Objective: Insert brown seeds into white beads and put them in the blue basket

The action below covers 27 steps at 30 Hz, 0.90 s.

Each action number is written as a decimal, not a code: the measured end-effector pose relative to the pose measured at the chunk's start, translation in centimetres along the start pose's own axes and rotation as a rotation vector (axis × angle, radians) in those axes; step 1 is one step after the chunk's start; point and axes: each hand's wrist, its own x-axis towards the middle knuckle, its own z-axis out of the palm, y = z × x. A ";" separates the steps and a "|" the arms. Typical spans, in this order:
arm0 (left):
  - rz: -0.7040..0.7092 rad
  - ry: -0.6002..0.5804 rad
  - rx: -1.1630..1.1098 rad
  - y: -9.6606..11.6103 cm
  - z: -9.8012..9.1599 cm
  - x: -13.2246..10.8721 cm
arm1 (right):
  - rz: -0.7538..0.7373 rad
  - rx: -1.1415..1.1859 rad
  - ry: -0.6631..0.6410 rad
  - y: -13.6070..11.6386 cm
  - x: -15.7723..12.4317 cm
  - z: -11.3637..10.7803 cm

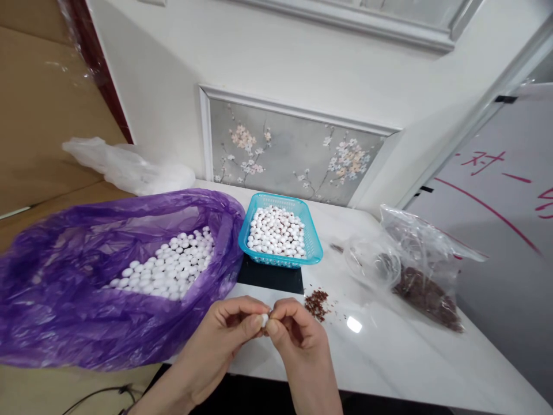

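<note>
Near centre, over the white desk (389, 357): white bead (264, 319) pinched between the fingers of left hand (216, 346) and right hand (298, 340), both clenched on it. Judged as one piece being worked at the fingertips; steady, fine grip called for. Left: purple bag (64, 288) of similar beads. Far: filled blue basket (313, 253) on black pad (270, 278). Right: brown crumbs (317, 304), clear bag (415, 259). Behind: floral wall panel (294, 153), whiteboard (510, 190).
</note>
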 end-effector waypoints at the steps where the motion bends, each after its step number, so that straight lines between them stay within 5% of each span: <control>1: 0.008 -0.001 0.015 0.0 0.0 0.0 | 0.022 0.004 0.014 0.1 0.0 0.0; 6: 0.016 0.011 0.051 -0.3 0.1 0.4 | 0.063 -0.002 0.069 0.5 0.4 0.2; 11: -0.099 0.030 -0.170 -0.9 0.2 0.7 | 0.057 -0.001 0.003 0.1 0.7 -0.5; 22: -0.111 0.105 -0.152 -0.2 -0.5 1.3 | -0.065 -0.369 0.418 -0.6 0.3 -7.2; 27: -0.067 0.107 -0.078 -0.5 -0.6 1.4 | -0.054 -0.676 0.400 0.0 0.2 -9.4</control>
